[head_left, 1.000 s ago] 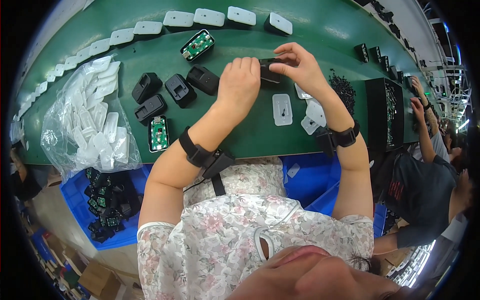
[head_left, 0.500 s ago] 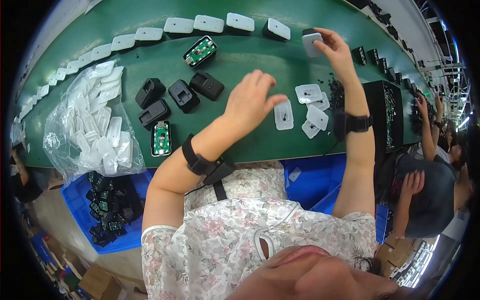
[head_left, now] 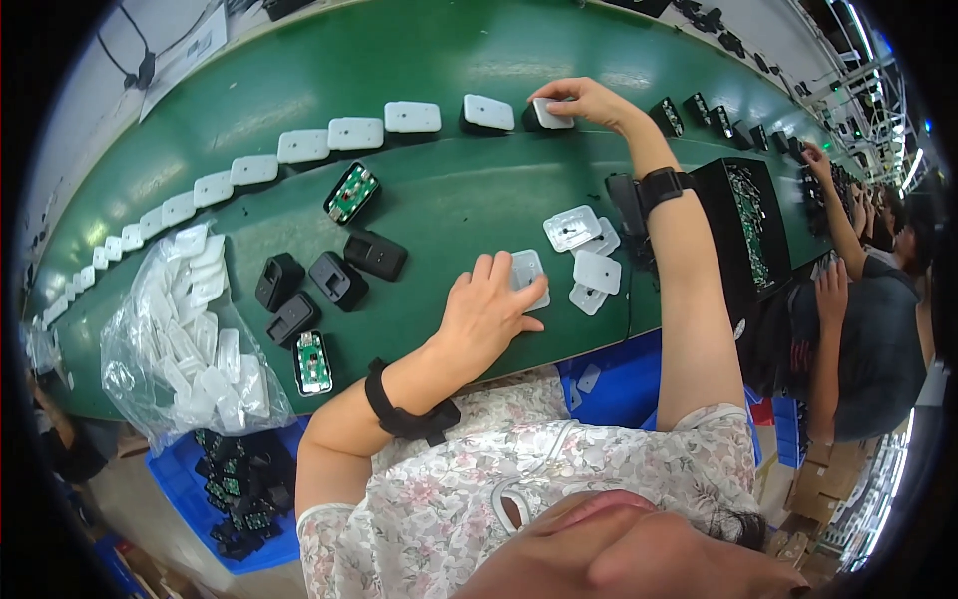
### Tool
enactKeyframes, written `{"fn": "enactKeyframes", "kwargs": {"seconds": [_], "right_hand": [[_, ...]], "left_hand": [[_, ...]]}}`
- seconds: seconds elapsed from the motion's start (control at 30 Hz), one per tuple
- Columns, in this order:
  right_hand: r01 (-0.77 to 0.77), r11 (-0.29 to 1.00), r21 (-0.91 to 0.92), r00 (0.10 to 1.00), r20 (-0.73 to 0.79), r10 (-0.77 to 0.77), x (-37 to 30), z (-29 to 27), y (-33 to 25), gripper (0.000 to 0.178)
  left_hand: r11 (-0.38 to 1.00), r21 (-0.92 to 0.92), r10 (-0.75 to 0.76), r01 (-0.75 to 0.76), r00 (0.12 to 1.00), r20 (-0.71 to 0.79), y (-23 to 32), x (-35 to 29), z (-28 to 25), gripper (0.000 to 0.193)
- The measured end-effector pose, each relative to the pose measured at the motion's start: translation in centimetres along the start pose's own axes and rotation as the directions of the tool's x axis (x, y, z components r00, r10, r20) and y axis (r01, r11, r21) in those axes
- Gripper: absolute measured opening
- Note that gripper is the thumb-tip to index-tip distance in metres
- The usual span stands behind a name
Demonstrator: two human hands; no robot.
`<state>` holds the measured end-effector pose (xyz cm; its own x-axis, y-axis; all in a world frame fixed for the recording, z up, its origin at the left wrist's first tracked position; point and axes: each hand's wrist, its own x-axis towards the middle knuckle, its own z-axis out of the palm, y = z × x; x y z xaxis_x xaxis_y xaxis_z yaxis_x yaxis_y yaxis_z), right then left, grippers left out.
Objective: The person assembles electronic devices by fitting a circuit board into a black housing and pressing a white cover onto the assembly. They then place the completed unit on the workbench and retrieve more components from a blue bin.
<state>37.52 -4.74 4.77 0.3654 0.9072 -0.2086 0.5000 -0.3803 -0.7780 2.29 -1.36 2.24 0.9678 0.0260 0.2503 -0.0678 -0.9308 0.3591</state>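
Observation:
My right hand [head_left: 591, 104] reaches to the far side of the table. Its thumb and fingers grip a black housing with a white cover [head_left: 552, 116], at the right end of a curved row of similar units [head_left: 412, 117]. Nearer to me, my left hand [head_left: 483, 315] is palm down with its fingers apart. Its fingertips and thumb are at a loose white cover [head_left: 528, 281], partly hidden by the hand; I cannot tell whether they touch it. Right of it lie several more white covers [head_left: 597, 271], small dark parts inside some.
Several empty-looking black housings [head_left: 339, 281] lie left of centre, beside two housings with green circuit boards [head_left: 312, 363] [head_left: 351, 194]. A clear bag of white covers [head_left: 180, 349] sits at the left. A black box of small parts [head_left: 746, 225] stands right; a co-worker [head_left: 858, 329] sits beyond.
My right hand has brought the covered unit to the row's end. My left hand has come down beside the loose white cover. The whole view has shifted.

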Motion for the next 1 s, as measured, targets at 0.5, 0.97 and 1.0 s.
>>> {"fn": "enactKeyframes", "kwargs": {"seconds": [0.5, 0.97, 1.0], "right_hand": [[0.413, 0.685, -0.601, 0.678, -0.299, -0.671, -0.8, 5.9, -8.5, 0.034], [0.627, 0.357, -0.693, 0.775, 0.509, -0.374, -0.7, 19.9, -18.8, 0.049], [0.625, 0.348, -0.699, 0.766, 0.462, -0.448, -1.0, 20.2, -18.2, 0.038]], "left_hand": [[0.998, 0.057, -0.020, 0.028, 0.991, -0.133, -1.4, 0.6, 1.4, 0.041], [0.949, 0.242, -0.192, 0.200, 0.980, -0.058, -2.4, 0.5, 2.5, 0.052], [0.942, 0.278, -0.163, 0.188, 0.980, -0.110, -2.6, 0.6, 3.0, 0.051]]}}
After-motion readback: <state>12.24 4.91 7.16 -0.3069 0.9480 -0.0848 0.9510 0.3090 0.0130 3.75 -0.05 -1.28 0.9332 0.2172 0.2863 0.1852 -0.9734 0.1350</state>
